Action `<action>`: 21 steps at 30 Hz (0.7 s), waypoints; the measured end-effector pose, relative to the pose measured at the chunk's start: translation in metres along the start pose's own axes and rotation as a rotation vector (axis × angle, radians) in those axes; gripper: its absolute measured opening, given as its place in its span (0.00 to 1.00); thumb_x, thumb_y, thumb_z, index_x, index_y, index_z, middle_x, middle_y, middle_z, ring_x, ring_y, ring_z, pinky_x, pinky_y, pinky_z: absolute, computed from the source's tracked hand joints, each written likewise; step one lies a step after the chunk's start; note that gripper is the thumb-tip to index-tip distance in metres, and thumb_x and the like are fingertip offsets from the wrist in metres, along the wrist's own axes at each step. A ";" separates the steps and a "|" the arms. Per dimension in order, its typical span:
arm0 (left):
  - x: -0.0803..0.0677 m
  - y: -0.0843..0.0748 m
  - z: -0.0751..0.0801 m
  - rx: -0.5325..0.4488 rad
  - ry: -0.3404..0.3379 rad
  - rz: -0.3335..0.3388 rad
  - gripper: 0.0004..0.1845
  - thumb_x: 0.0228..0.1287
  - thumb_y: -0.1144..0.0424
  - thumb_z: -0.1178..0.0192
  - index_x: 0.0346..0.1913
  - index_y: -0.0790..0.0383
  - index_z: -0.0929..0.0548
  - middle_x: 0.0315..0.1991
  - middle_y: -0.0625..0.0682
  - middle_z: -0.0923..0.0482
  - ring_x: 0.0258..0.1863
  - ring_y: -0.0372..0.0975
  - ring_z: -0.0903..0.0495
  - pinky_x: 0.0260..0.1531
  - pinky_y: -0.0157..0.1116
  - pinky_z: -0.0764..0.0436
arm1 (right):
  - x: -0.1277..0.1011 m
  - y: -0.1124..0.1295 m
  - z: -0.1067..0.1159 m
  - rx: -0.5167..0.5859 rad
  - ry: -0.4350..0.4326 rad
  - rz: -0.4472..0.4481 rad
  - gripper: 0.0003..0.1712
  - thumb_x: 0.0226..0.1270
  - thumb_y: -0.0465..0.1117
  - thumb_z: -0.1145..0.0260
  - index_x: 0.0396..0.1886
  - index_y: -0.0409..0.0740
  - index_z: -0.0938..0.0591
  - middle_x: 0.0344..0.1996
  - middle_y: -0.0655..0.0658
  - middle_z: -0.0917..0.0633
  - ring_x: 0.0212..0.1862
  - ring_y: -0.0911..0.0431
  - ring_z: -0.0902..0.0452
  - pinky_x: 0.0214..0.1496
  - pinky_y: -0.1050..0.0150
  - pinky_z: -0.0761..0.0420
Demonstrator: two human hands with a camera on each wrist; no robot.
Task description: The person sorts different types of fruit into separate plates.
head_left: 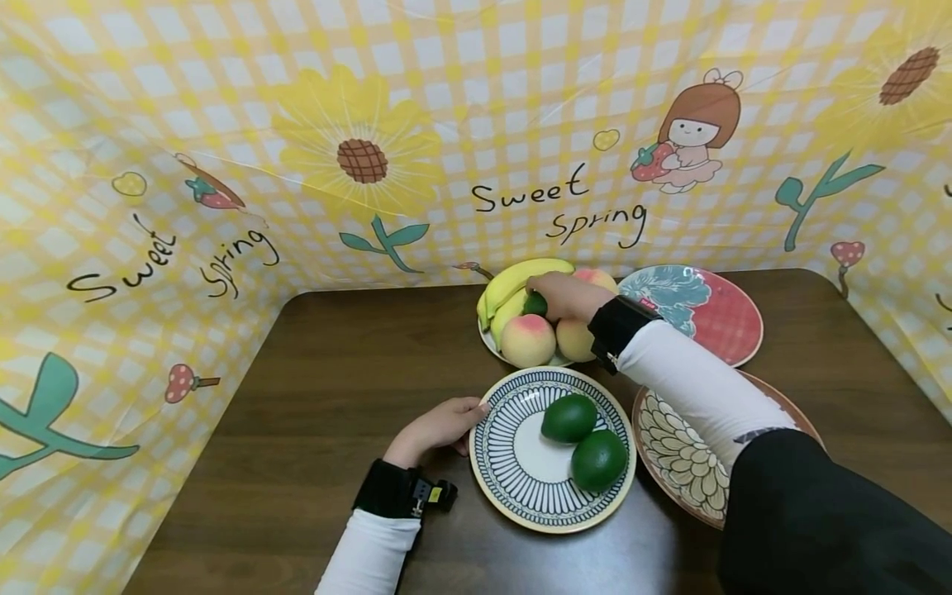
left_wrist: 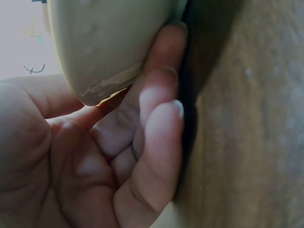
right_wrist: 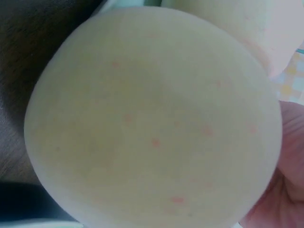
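Note:
My left hand (head_left: 439, 426) holds the left rim of a patterned plate (head_left: 500, 487), thumb on the rim and fingers beneath it. The left wrist view shows those fingers (left_wrist: 164, 137) bent under the plate's pale underside (left_wrist: 109, 42). Two dark green oval fruits (head_left: 568, 418) lie on the plate's right half. Beyond it, my right hand (head_left: 563, 295) reaches into a fruit plate (head_left: 487, 340) and grips another dark green fruit (head_left: 535, 303), partly hidden by the fingers. Bananas (head_left: 513, 285) and peaches (head_left: 528, 340) surround it. One peach (right_wrist: 152, 118) fills most of the right wrist view.
A red and blue plate (head_left: 732, 318) stands at the back right. A brown flower-patterned plate (head_left: 680, 463) lies right of the blue-lined one, partly under my right forearm. A yellow checked cloth (head_left: 461, 99) hangs behind the dark wooden table (head_left: 335, 372).

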State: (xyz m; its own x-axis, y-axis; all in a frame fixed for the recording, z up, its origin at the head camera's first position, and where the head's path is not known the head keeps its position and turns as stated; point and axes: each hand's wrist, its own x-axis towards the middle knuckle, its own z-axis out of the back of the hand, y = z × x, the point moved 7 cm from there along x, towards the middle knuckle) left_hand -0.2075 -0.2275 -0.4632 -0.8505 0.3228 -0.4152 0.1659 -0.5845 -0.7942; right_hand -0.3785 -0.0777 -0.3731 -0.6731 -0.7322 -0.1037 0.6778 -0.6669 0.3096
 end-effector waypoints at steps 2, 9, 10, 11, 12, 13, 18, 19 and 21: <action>0.000 0.000 0.000 0.004 0.001 0.003 0.18 0.83 0.59 0.57 0.54 0.70 0.21 0.24 0.46 0.24 0.21 0.34 0.26 0.25 0.29 0.24 | -0.001 -0.002 0.002 0.024 -0.003 -0.016 0.21 0.60 0.27 0.36 0.55 0.34 0.23 0.46 0.34 0.16 0.45 0.45 0.25 0.50 0.55 0.27; 0.001 0.000 0.000 0.005 -0.002 0.003 0.19 0.83 0.58 0.57 0.54 0.70 0.21 0.24 0.47 0.24 0.21 0.34 0.26 0.25 0.30 0.23 | -0.006 -0.005 0.012 0.094 -0.031 -0.071 0.34 0.63 0.35 0.31 0.68 0.34 0.29 0.56 0.30 0.20 0.51 0.43 0.25 0.54 0.53 0.25; 0.001 0.000 0.000 0.004 -0.002 0.004 0.19 0.83 0.58 0.57 0.54 0.70 0.21 0.24 0.47 0.24 0.21 0.34 0.26 0.25 0.30 0.23 | -0.007 -0.004 0.014 0.094 -0.042 -0.072 0.34 0.62 0.35 0.31 0.68 0.35 0.29 0.57 0.30 0.21 0.52 0.42 0.25 0.55 0.52 0.24; 0.001 -0.001 -0.001 0.004 -0.001 0.004 0.19 0.83 0.58 0.57 0.54 0.70 0.21 0.24 0.46 0.24 0.21 0.34 0.26 0.25 0.30 0.23 | -0.009 -0.004 0.016 0.099 -0.051 -0.077 0.35 0.62 0.36 0.30 0.69 0.35 0.30 0.58 0.29 0.22 0.52 0.42 0.25 0.56 0.52 0.24; 0.001 -0.001 -0.001 0.004 0.000 0.005 0.19 0.83 0.58 0.57 0.55 0.70 0.21 0.24 0.46 0.24 0.21 0.34 0.26 0.25 0.29 0.23 | -0.010 -0.003 0.019 0.109 -0.061 -0.080 0.36 0.61 0.36 0.30 0.69 0.36 0.30 0.58 0.29 0.23 0.53 0.41 0.25 0.57 0.51 0.23; 0.001 -0.001 -0.001 0.004 0.001 0.005 0.19 0.83 0.58 0.57 0.54 0.70 0.21 0.24 0.46 0.24 0.21 0.34 0.26 0.25 0.29 0.23 | -0.012 -0.002 0.021 0.116 -0.073 -0.078 0.36 0.60 0.36 0.30 0.69 0.36 0.29 0.57 0.29 0.24 0.53 0.41 0.25 0.57 0.50 0.22; 0.000 -0.001 0.000 0.005 0.007 0.001 0.19 0.83 0.58 0.57 0.55 0.70 0.22 0.25 0.46 0.23 0.21 0.33 0.25 0.25 0.29 0.23 | -0.024 0.003 0.032 0.138 -0.120 -0.046 0.37 0.58 0.34 0.29 0.68 0.35 0.29 0.56 0.29 0.27 0.53 0.41 0.26 0.60 0.48 0.23; 0.000 -0.001 0.000 0.005 0.006 0.002 0.19 0.84 0.59 0.57 0.56 0.70 0.22 0.25 0.46 0.23 0.21 0.33 0.25 0.25 0.29 0.23 | -0.026 0.003 0.033 0.135 -0.123 -0.042 0.36 0.58 0.33 0.29 0.68 0.35 0.29 0.56 0.29 0.27 0.53 0.41 0.26 0.60 0.48 0.23; 0.000 -0.001 0.001 0.008 0.005 0.006 0.19 0.84 0.59 0.58 0.56 0.70 0.22 0.25 0.47 0.24 0.21 0.34 0.25 0.25 0.29 0.23 | -0.031 0.005 0.036 0.119 -0.127 -0.034 0.36 0.59 0.33 0.30 0.68 0.36 0.29 0.57 0.29 0.27 0.54 0.41 0.26 0.59 0.48 0.22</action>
State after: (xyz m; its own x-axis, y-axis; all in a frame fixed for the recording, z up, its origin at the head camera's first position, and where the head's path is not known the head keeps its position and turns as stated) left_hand -0.2077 -0.2275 -0.4619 -0.8470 0.3233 -0.4220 0.1668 -0.5922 -0.7884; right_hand -0.3646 -0.0538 -0.3344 -0.7325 -0.6808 0.0020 0.6189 -0.6647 0.4185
